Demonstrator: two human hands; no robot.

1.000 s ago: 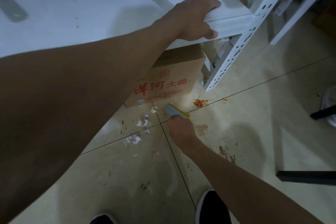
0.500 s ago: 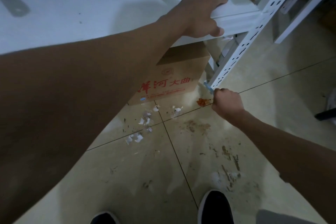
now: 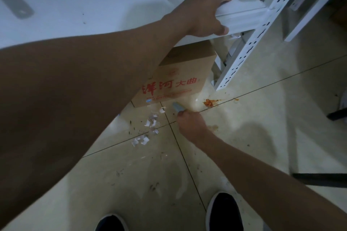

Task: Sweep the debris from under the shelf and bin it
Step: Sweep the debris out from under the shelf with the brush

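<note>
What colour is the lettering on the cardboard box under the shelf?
Red lettering on the cardboard box, head view.

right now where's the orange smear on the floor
Head view, right of centre: the orange smear lies on the floor by the foot of the shelf post, right of the cardboard box, beyond the right hand.

The brown cardboard box [image 3: 184, 65] on the floor carries large red Chinese characters on its front face, reading 洋河大曲. A small red emblem above them and a line of fine red print below are too blurred to read.
</note>
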